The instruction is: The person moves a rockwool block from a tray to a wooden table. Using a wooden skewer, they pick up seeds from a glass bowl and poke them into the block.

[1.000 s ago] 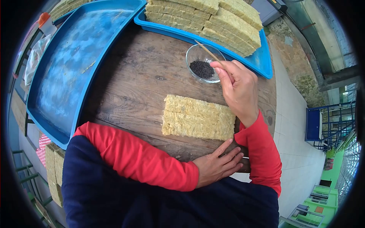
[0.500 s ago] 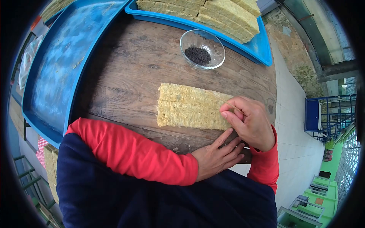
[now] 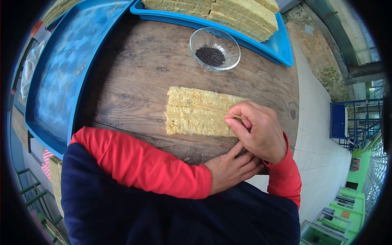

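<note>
A yellowish rockwool slab [image 3: 192, 120] lies flat on the wooden table in front of me. My right hand [image 3: 259, 132], over the slab's right end, pinches a thin wooden stick [image 3: 214, 110] between thumb and fingers. The stick slants left, its tip at the slab's surface near the middle. Resting by the table's front edge, my left hand [image 3: 234, 168] has its fingers stretched out, just below the slab and partly under the right hand. Beyond the slab stands a clear glass bowl [image 3: 233, 57] holding small dark grains [image 3: 210, 56] that look like seeds.
A blue tray [image 3: 281, 55] at the back holds stacked rockwool slabs [image 3: 245, 18]. Another blue tray [image 3: 61, 73] lies along the left, its bottom bare with wet-looking marks. The wooden table [image 3: 134, 77] ends on the right above a pale tiled floor [image 3: 314, 122].
My right hand has moved a little left, and the stick's tip has shifted left and down across the slab. My left hand stays in place; the view has shifted slightly.
</note>
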`<state>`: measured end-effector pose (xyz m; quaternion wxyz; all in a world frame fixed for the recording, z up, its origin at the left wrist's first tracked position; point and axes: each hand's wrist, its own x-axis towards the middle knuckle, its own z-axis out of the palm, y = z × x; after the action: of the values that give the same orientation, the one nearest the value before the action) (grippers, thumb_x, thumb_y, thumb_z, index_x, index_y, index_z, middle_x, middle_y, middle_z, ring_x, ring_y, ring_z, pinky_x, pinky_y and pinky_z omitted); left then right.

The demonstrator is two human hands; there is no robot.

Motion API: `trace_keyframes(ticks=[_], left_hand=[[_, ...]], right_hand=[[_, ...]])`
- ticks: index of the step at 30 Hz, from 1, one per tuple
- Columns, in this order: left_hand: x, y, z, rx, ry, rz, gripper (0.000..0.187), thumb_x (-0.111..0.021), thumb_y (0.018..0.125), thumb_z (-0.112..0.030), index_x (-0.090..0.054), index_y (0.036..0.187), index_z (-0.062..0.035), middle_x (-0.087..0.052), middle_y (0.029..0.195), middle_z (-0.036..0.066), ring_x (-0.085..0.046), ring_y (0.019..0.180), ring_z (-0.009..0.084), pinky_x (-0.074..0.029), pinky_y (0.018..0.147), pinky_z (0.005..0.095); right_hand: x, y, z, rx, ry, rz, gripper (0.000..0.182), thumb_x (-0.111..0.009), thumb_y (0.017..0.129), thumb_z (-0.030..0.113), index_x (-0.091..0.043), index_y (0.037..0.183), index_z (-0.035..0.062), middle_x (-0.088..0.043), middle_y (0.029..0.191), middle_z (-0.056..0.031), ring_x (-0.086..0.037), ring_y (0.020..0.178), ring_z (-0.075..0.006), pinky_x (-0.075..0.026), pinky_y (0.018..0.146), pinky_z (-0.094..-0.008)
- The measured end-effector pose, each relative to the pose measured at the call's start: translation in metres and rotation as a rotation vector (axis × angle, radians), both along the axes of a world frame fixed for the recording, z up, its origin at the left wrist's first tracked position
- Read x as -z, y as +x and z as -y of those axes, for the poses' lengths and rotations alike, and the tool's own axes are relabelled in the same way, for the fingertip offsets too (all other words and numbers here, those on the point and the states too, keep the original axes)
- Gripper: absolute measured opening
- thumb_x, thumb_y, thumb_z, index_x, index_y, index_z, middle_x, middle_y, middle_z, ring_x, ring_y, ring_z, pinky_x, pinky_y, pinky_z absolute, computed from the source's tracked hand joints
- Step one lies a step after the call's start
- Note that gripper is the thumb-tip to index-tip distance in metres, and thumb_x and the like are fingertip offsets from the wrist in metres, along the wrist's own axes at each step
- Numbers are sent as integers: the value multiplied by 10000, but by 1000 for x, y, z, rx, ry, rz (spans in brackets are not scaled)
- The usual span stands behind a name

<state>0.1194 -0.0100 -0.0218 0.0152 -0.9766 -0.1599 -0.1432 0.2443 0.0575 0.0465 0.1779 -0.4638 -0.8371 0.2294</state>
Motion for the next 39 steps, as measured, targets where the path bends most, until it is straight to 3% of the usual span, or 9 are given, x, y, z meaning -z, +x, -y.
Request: trace_keyframes(ticks=[6,12,14,21,28,31,33,37,39], left_hand=[[1,2,-1,12,-14,5,562,-452,886,-318,-372,1409,-127,-421,1376,97,-367,1301,283,-224,1097,598],[-2,2,-2,11,-20,-21,564,-422,910,-322,-337,1436,-140,-372,1437,109,-308,1361,298,-176,1103,625],[0,2,-1,3,-11,-23,563,-415,915,-323,-330,1440,-137,-359,1452,112,-300,1368,298,-175,1101,630],[1,3,-2,15,-8,-18,556,-405,921,-320,-329,1437,-129,-352,1457,111,-313,1360,300,-181,1100,631],[1,1,-2,14,-4,-19,550,-411,923,-317,-334,1432,-123,-362,1451,107,-317,1357,301,-182,1101,638],[0,1,-2,17,-4,-32,552,-417,921,-316,-334,1432,-124,-362,1452,103,-314,1360,301,-187,1098,643],[-1,1,-2,21,-4,-38,554,-419,919,-316,-334,1432,-125,-362,1452,102,-312,1361,300,-190,1097,643],[-3,1,-2,16,-20,-53,558,-424,912,-310,-335,1432,-130,-349,1465,100,-308,1365,296,-196,1093,644],[-2,2,-1,16,-36,-51,558,-426,909,-308,-337,1431,-132,-343,1470,99,-308,1366,292,-199,1091,644]], right_hand=[[0,1,-2,34,45,-35,87,-662,819,100,-601,864,56,-615,753,-90,-592,589,-244,-449,524,-342],[-3,1,-19,156,144,-92,92,-671,832,75,-601,875,33,-533,661,-68,-472,506,-165,-380,485,-294],[3,-1,-36,234,183,-302,82,-667,839,63,-606,878,24,-490,635,-54,-414,501,-140,-352,478,-284],[9,-19,-70,214,441,-221,89,-688,820,66,-620,863,27,-540,661,-57,-441,520,-154,-376,499,-292],[4,-16,-59,264,357,-190,70,-663,844,80,-630,883,33,-559,693,-71,-479,543,-181,-393,516,-310],[2,-6,-51,145,505,-302,123,-619,902,152,-635,887,32,-543,699,-74,-485,563,-186,-391,530,-300],[-3,6,-35,162,283,-379,341,-499,982,311,-635,862,22,-532,695,-57,-490,585,-164,-386,544,-288],[8,32,-23,90,342,-573,526,-359,1015,418,-633,836,6,-535,709,-34,-481,584,-121,-364,519,-270],[2,52,-5,120,-1,-513,614,-295,1015,470,-629,816,-5,-538,736,-21,-465,581,-82,-354,502,-243]])
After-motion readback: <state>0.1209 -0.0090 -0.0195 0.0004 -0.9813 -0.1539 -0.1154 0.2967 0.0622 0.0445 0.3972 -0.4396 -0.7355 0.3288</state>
